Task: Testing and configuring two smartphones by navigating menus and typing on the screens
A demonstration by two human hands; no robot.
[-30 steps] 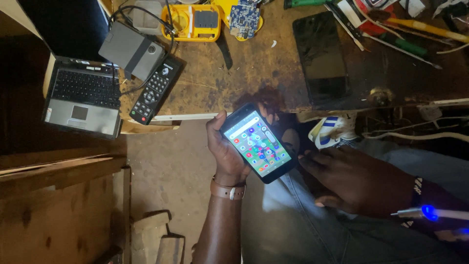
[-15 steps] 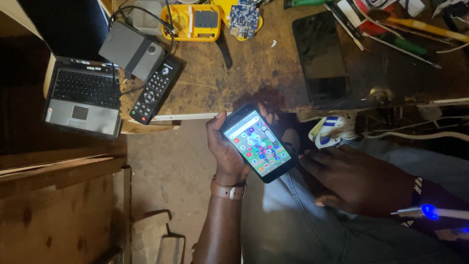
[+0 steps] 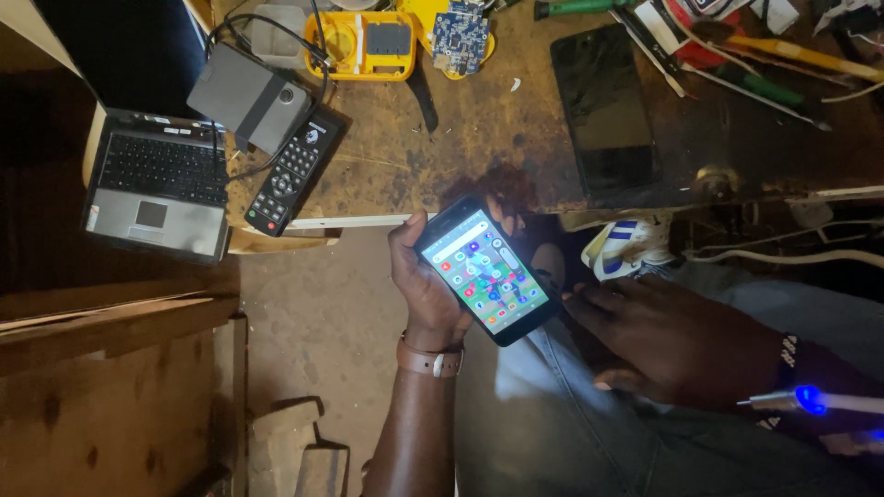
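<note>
My left hand [image 3: 425, 285] holds a black smartphone [image 3: 483, 270] with a lit screen full of coloured icons, just below the edge of the wooden workbench [image 3: 479, 147]. A brown watch strap circles that wrist. My right hand [image 3: 677, 339] rests palm down on my lap in grey trousers, its fingertips beside the phone's lower right edge, holding nothing. A thin tool with a glowing blue tip [image 3: 810, 399] lies across my right wrist.
On the bench lie a dark tablet [image 3: 603, 106], a black remote control [image 3: 293, 173], a grey box with cables [image 3: 250, 97], a yellow tray [image 3: 364, 44] and a blue circuit board [image 3: 460, 32]. An open laptop [image 3: 157, 184] sits at left. Wooden planks lie lower left.
</note>
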